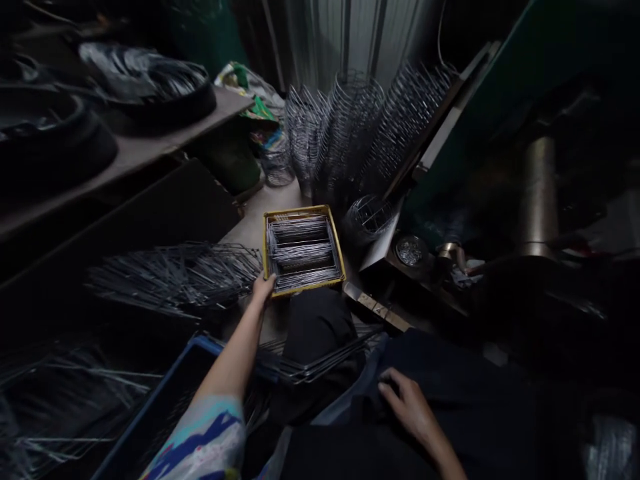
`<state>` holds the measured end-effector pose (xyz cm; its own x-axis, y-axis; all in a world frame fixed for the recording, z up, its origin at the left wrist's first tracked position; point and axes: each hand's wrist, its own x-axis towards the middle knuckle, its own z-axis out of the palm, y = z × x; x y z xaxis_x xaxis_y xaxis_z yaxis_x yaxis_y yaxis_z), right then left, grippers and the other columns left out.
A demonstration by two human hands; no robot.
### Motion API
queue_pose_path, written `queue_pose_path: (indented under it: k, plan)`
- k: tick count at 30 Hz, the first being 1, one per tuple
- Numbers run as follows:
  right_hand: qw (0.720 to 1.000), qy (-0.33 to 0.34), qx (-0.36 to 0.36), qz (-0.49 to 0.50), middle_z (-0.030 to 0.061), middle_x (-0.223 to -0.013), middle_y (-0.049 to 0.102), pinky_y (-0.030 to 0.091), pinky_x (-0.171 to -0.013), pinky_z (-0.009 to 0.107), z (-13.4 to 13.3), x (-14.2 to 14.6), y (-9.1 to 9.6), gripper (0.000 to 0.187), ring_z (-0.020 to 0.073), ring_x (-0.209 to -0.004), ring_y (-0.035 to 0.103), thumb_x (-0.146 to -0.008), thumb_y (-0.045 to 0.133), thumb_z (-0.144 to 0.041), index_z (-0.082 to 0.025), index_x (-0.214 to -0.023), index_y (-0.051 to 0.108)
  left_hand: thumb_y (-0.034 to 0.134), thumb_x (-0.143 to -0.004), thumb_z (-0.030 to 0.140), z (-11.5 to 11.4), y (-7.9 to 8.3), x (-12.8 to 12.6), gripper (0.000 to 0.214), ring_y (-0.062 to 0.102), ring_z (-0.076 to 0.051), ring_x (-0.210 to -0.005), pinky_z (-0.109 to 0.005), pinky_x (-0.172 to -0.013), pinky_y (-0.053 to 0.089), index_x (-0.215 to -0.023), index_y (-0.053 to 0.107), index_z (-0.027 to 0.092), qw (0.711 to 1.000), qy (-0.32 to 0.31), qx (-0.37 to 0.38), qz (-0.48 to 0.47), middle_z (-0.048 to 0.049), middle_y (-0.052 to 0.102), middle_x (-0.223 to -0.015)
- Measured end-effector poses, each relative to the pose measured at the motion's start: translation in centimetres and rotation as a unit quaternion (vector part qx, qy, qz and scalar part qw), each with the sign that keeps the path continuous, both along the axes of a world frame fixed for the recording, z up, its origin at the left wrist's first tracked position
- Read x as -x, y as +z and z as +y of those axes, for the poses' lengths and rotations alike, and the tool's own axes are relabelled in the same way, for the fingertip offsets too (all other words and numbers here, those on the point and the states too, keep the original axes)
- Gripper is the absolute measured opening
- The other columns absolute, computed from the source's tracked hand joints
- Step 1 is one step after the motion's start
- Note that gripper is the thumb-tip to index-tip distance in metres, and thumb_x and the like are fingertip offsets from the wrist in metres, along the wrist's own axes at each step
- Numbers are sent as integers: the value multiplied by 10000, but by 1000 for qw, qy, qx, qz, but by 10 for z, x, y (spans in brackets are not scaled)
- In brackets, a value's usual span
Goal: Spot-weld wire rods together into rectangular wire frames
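Observation:
My left hand (263, 288) is closed on the near left corner of a yellow plastic crate (342, 260). Bent metal wire pieces (303, 253) fill the crate in stacked rows. My right hand (407, 403) hovers near the dark cloth over my lap (450, 373), thumb and forefinger apart and nothing visible between them; its other fingers are partly hidden. Between my hands, several bent wire frames (320, 365) lie across by my dark-clad knee (320, 320).
Loose wire pieces (180, 277) are heaped left of the yellow crate, above a blue crate (195, 341). Tall stacks of wire rings (350, 127) stand behind. A bench (220, 110) with round black containers (160, 100) runs along the left; machinery with a metal cylinder (540, 193) is at right.

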<state>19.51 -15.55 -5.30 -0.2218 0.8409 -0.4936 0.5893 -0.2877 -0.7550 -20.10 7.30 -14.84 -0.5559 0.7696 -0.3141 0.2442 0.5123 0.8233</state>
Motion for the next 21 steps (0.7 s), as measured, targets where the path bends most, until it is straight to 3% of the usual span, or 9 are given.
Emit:
queue_pose_path:
  k: [2, 5, 6, 8, 11, 14, 17, 21]
  plan:
    - [1000, 4, -1, -7, 42, -950, 697, 449, -809, 271, 8, -1, 2, 198, 210, -916, 652, -943, 494, -325, -197, -955, 644, 657, -764, 487, -30, 7, -1, 398, 604, -215, -756, -334, -751, 493, -849, 657, 97, 997, -70, 30, 7, -72, 642, -724]
    - [999, 33, -20, -26, 53, -977, 698, 452, -829, 288, 19, -4, 2, 157, 222, -941, 652, -932, 518, -274, -192, -965, 647, 639, -729, 581, -85, 33, -13, 477, 618, -249, -865, -318, -825, 491, -864, 689, 126, 978, -202, 45, 1, -69, 690, -812]
    - [998, 42, -30, -35, 60, -988, 698, 452, -841, 296, 23, -5, 1, 149, 227, -952, 651, -928, 527, -260, -189, -978, 648, 643, -728, 602, -103, 44, -19, 483, 623, -245, -882, -308, -841, 491, -866, 694, 141, 964, -263, 46, 4, -61, 698, -839]
    - [997, 55, -44, -39, 63, -1011, 697, 454, -857, 301, 30, -11, 1, 143, 226, -970, 649, -923, 542, -238, -193, -1004, 651, 615, -759, 643, -136, 63, -34, 503, 643, -245, -909, -306, -864, 500, -881, 705, 163, 904, -422, 33, 51, -77, 712, -920]
    - [996, 45, -68, -28, 57, -1042, 695, 463, -860, 301, 35, -27, 8, 160, 216, -979, 651, -925, 554, -239, -209, -1048, 652, 472, -801, 752, -169, 79, -56, 630, 662, -280, -1015, -328, -910, 512, -855, 726, 178, 851, -503, 12, 151, -148, 710, -1028]
    - [993, -10, -117, -23, 49, -1048, 695, 468, -880, 307, 33, -59, 27, 170, 206, -976, 651, -928, 547, -258, -218, -1053, 655, 333, -795, 831, -175, 81, -70, 773, 660, -305, -1062, -350, -925, 526, -844, 733, 172, 835, -514, 15, 196, -186, 708, -1051]
    - [977, -101, -178, -63, 37, -1043, 695, 467, -880, 296, 17, -111, 50, 203, 198, -973, 647, -942, 532, -329, -221, -1055, 661, 310, -746, 882, -166, 85, -79, 873, 648, -329, -1087, -379, -953, 517, -900, 738, 136, 820, -537, 38, 194, -217, 684, -1125]
    - [918, -268, -218, -193, 55, -993, 704, 485, -781, 296, -25, -202, 67, 352, 208, -841, 655, -915, 541, -484, -209, -1086, 679, 404, -712, 872, -159, 97, -91, 837, 606, -333, -1160, -387, -1008, 477, -939, 728, 135, 798, -569, 75, 182, -219, 630, -1242]
